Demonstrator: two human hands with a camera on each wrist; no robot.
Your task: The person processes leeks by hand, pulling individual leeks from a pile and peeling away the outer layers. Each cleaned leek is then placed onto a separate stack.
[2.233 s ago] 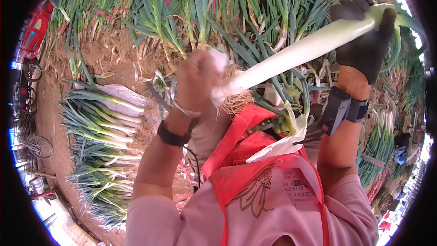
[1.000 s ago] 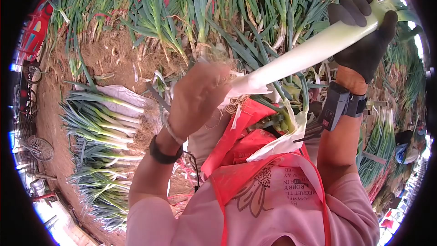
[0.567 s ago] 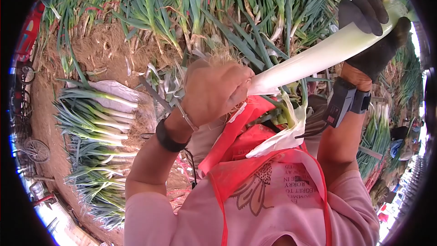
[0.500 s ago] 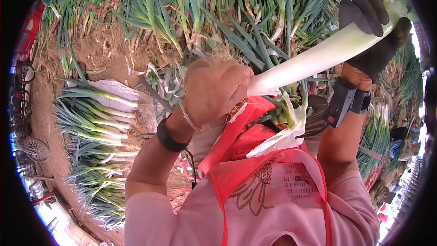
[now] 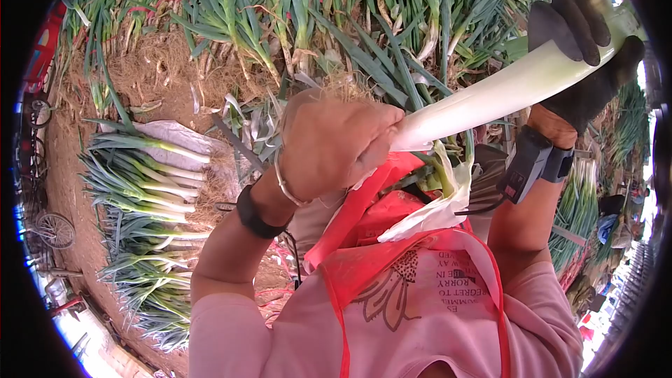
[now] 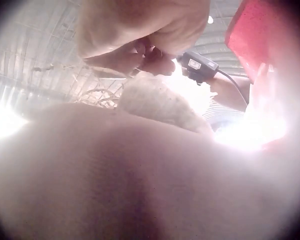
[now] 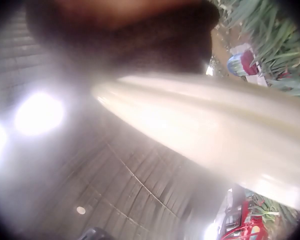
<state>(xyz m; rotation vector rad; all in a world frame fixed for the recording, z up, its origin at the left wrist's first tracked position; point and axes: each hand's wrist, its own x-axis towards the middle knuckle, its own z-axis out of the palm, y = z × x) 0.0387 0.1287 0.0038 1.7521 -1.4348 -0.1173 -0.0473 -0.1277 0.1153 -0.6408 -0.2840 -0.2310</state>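
A thick white leek (image 5: 490, 91) slants up to the right across the head view. The bare left hand (image 5: 336, 143) pinches its root end with curled fingers, and stringy roots (image 5: 344, 88) show behind the knuckles. The gloved right hand (image 5: 588, 49) wraps round the greenish upper end. In the left wrist view, the left hand's fingers (image 6: 145, 35) are bent close to a pale, rough shape (image 6: 155, 100); glare hides detail. The right wrist view has the dark glove (image 7: 125, 45) against the leek's shaft (image 7: 205, 120).
Trimmed-looking leeks (image 5: 157, 175) lie in rows at the left, over a pale sheet (image 5: 168, 133). Rooted leeks (image 5: 231, 14) line the top. A dark blade-like strip (image 5: 238, 141) sits left of the left hand. Loose white peel (image 5: 434, 217) lies on the red apron (image 5: 350, 266).
Both hands and the leek have shifted a little to the right. The left hand, blurred earlier, now covers more of the root end; the roots below it are no longer visible.
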